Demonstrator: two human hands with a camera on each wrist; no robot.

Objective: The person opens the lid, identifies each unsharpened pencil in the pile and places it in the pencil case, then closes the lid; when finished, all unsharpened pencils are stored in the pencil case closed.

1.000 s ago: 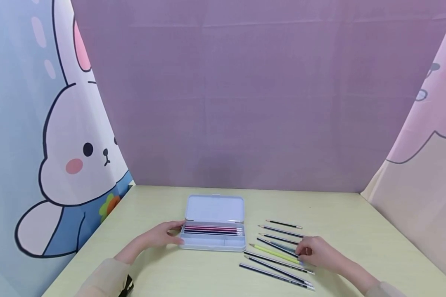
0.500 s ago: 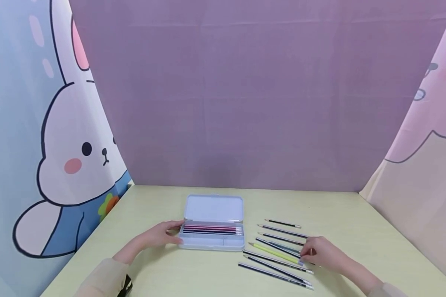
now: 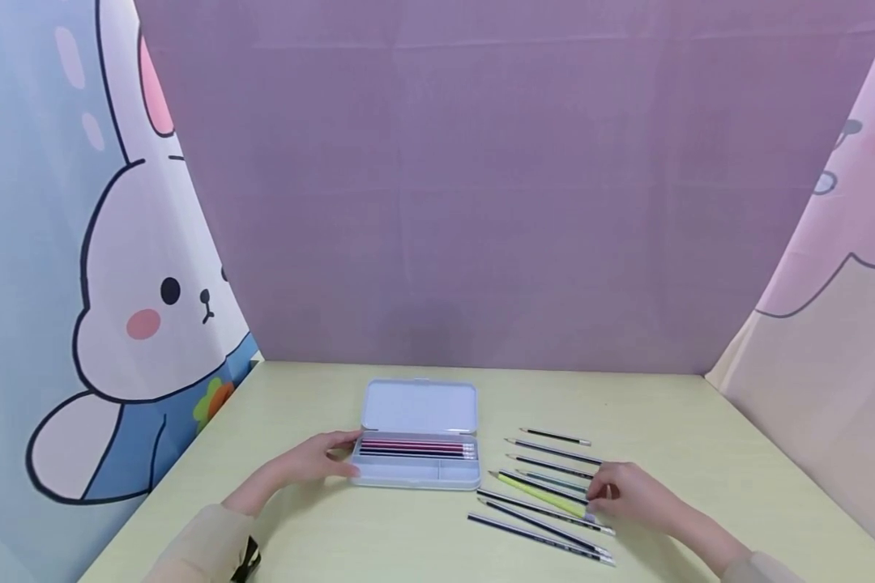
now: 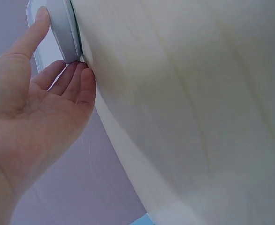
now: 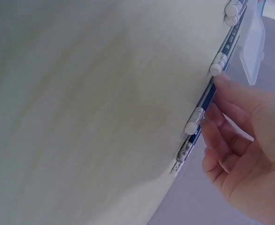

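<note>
Head view: the left hand (image 3: pixel 308 461) holds the case (image 3: pixel 401 485) by its left end, lower centre of the frame, lid (image 3: pixel 420 406) open, stored pencils (image 3: pixel 416 448) in the back compartment. At lower right, the right hand (image 3: pixel 630 495) has its fingertips close together near the blunt end of the lime pencil (image 3: pixel 543 495); I cannot tell whether they pinch one. Loose pencils (image 3: pixel 532 538) crowd there, so a lift could roll a neighbour.

Left wrist view: the thumb (image 4: pixel 42 18) lies on the case's edge, upper left; uneven pressure might skid the case.

Right wrist view: erasers (image 5: pixel 191 127) sit beside the fingertips; two pencils could get caught together.
</note>
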